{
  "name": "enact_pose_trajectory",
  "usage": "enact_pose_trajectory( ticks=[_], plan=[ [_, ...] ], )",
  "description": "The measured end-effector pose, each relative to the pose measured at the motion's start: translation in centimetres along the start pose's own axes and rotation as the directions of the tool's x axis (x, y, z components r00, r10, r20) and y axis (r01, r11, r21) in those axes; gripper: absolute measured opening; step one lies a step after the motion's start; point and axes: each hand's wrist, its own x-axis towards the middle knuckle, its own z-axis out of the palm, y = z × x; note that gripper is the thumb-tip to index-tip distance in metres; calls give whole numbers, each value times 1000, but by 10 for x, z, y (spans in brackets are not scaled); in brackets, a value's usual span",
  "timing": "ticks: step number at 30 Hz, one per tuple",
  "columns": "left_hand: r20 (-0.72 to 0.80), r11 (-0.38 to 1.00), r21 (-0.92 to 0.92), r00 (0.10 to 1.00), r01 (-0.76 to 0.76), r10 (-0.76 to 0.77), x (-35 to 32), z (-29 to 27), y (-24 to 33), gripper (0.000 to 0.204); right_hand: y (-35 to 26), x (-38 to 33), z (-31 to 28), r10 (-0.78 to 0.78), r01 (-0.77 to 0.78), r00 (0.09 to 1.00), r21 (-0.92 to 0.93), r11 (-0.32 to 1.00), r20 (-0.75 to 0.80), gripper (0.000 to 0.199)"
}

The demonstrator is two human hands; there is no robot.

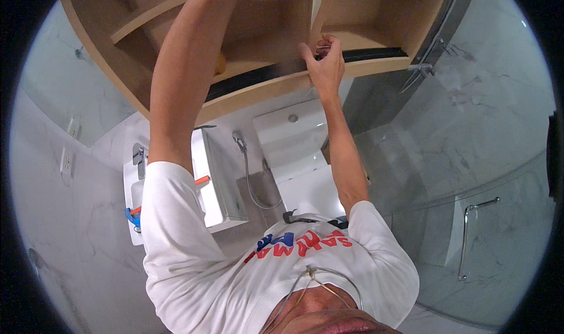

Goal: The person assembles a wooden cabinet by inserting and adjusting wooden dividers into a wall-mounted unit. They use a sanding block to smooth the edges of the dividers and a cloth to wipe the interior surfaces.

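Head view: light wooden cabinet (376, 64), dark strip along its lower front edge.

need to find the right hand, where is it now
In the head view the right hand is raised right of centre, fingers at the front edge of the wooden cabinet, above the white toilet.

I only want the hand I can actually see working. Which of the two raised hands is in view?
The right hand, pinching at the dark strip along the wooden cabinet edge; the left arm runs out of frame.
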Motion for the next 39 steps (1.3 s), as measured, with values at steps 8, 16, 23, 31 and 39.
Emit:
enact_pose_trajectory(
  ticks=[8,16,23,31,39],
  plan=[
    [-23,998,-59,1000,-20,19,0,-9,-14,24,4,22,11,-6,7,998,24,1000,-55,39],
    [-16,981,-188,999,44,-48,2,-1,-9,24,0,15,11,-59,58,993,-4,998,-107,35],
    [1,993,-94,997,72,-73,2,-4,-6,26,-6,9,13,-65,68,991,19,998,-115,39],
    [23,998,-54,1000,9,-8,8,-7,-10,26,-4,12,21,-10,20,991,72,997,-136,37],
    [-11,999,-25,999,33,-34,13,-3,-11,22,-4,15,18,-34,37,994,30,999,-106,35]
  ],
)
